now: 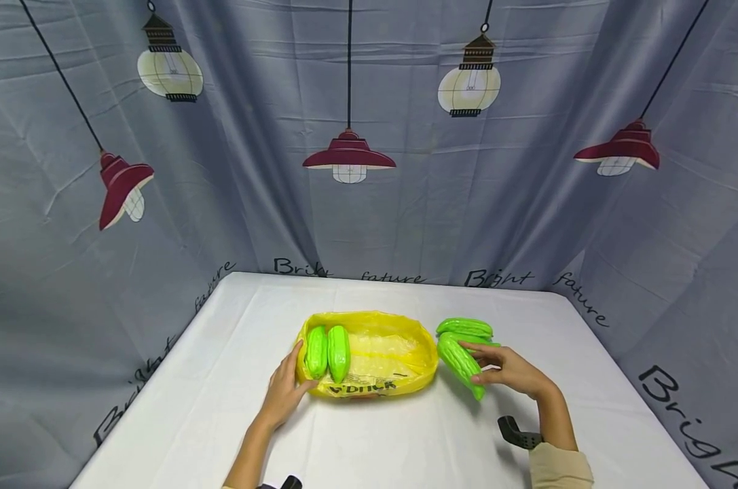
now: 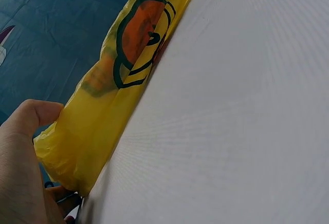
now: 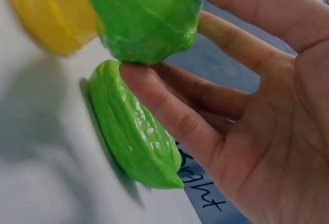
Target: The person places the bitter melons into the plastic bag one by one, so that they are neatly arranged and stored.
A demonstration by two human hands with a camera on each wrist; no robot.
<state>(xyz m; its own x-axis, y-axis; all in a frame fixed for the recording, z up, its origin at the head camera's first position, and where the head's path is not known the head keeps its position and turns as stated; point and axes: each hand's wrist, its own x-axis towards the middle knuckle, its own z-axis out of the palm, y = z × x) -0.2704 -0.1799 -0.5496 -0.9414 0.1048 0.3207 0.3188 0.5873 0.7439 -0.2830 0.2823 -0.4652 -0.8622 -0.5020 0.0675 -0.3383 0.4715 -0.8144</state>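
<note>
A yellow plastic bag (image 1: 381, 388) lies on the table, its mouth spread wide. Inside, at its left end, two green bitter melons (image 1: 339, 354) lie side by side. My left hand (image 1: 281, 392) holds the bag's left end, thumb on the near side and fingers round the outer side; in the left wrist view the thumb touches the yellow edge (image 2: 77, 131). Right of the bag, my right hand (image 1: 509, 370) grips a bitter melon (image 1: 459, 360) between thumb and fingers, its near end tilted toward me. Behind it other bitter melons (image 1: 464, 327) lie close together, partly covered.
A white-covered table (image 1: 393, 448) lies under everything. Grey-blue curtains (image 1: 399, 224) printed with lamps and lettering stand around its back and sides. A black wrist mount (image 1: 518, 435) sits at my right wrist.
</note>
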